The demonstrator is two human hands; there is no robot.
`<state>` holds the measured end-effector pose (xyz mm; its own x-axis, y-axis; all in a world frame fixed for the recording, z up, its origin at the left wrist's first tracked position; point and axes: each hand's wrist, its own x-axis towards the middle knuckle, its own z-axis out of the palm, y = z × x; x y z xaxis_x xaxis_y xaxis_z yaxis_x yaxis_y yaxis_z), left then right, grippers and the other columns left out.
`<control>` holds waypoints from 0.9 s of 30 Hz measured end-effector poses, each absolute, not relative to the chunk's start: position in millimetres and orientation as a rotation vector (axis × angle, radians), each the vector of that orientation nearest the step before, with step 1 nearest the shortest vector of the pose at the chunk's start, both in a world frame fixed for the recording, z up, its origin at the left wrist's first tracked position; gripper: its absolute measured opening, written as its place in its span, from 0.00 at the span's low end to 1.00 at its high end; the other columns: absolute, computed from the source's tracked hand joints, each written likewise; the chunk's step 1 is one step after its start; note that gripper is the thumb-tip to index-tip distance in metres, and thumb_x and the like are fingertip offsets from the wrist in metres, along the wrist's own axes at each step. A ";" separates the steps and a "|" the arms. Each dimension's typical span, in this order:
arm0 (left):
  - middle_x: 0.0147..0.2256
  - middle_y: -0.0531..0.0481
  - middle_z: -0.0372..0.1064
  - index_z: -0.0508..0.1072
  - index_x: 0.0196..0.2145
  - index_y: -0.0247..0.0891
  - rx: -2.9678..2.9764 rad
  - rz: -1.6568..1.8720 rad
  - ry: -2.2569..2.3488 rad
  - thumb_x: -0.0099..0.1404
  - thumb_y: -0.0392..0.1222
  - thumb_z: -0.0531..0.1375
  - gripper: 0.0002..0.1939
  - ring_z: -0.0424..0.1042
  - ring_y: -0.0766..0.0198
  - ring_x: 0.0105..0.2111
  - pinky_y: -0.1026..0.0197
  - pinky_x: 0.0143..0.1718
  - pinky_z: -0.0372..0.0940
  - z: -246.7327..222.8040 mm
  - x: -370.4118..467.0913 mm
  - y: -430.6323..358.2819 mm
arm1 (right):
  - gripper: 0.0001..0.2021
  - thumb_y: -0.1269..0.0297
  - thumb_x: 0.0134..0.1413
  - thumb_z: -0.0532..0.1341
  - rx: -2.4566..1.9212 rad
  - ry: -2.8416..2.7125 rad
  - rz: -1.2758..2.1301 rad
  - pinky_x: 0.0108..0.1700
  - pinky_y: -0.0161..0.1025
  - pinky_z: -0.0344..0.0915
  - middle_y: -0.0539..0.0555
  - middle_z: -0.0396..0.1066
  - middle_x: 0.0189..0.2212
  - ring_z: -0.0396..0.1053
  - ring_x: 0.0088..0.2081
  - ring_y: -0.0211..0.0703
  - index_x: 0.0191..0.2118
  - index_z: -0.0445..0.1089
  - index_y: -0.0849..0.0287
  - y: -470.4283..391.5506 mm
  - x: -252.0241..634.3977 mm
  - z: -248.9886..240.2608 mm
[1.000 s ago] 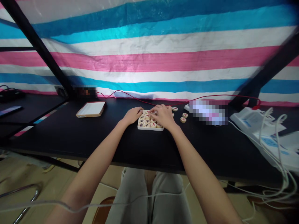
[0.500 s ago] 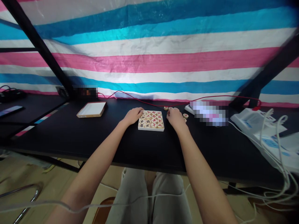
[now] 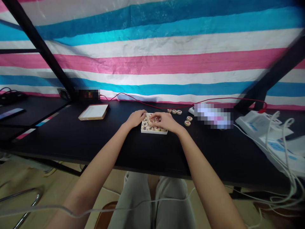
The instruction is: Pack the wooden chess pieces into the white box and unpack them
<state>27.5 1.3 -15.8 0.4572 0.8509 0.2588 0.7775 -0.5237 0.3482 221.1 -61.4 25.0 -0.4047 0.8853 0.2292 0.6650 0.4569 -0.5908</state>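
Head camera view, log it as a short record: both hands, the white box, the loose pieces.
Left hand: at the left edge of the white box
Right hand: over the box, apparently pinching a xiangqi piece
Box contents: xiangqi pieces, some hidden by the right hand
Loose xiangqi pieces: five, right of the box; three farther back, two nearer
Surface: black table

Right hand [image 3: 166, 121] swung back from 3 o'clock of the white box [image 3: 154, 132] to over it, now with a round piece [image 3: 151, 122] at its fingertips. The loose piece seen 1.0 s ago just off the box at 2–3 o'clock is gone from the desk [image 3: 152, 152]. Pair of loose pieces [image 3: 188, 121] at 3 o'clock: fully uncovered, partly hidden 0.5 s ago.
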 end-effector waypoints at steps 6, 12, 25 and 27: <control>0.44 0.47 0.70 0.69 0.44 0.40 2.524 0.585 1.440 0.65 0.44 0.44 0.18 0.69 0.59 0.43 0.59 0.44 0.62 -14.2 28.3 0.9 | 0.10 0.58 0.44 0.64 -1.339 -2.302 0.409 0.41 0.40 0.53 0.48 0.74 0.35 0.67 0.37 0.43 0.36 0.73 0.51 -58.9 222.4 22.4; 0.44 0.47 0.70 0.69 0.44 0.41 2.517 0.577 1.449 0.66 0.44 0.44 0.18 0.68 0.60 0.43 0.59 0.44 0.62 -13.4 29.0 -0.1 | 0.09 0.59 0.48 0.62 -1.315 -2.267 0.375 0.41 0.39 0.53 0.49 0.73 0.37 0.66 0.38 0.42 0.36 0.73 0.52 -60.5 222.8 26.4; 0.44 0.46 0.70 0.69 0.45 0.40 2.520 0.556 1.463 0.66 0.44 0.43 0.18 0.68 0.58 0.44 0.58 0.45 0.61 -9.9 29.2 -4.4 | 0.16 0.64 0.57 0.51 -1.909 -2.018 -0.267 0.46 0.48 0.50 0.60 0.63 0.50 0.56 0.50 0.53 0.50 0.63 0.57 -30.1 267.6 -19.0; 0.44 0.46 0.70 0.69 0.45 0.40 2.521 0.555 1.459 0.66 0.44 0.43 0.18 0.68 0.58 0.44 0.58 0.45 0.62 -9.6 29.3 -4.5 | 0.16 0.64 0.58 0.50 -1.888 -2.029 -0.286 0.46 0.49 0.49 0.59 0.64 0.51 0.57 0.50 0.52 0.51 0.63 0.57 -27.2 269.1 -23.1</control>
<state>29.3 -4.5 -9.6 0.4500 0.8629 0.2299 0.7974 -0.5042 0.3317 269.1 -27.2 -23.1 -0.0478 0.9205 0.3878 0.9918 0.0898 -0.0908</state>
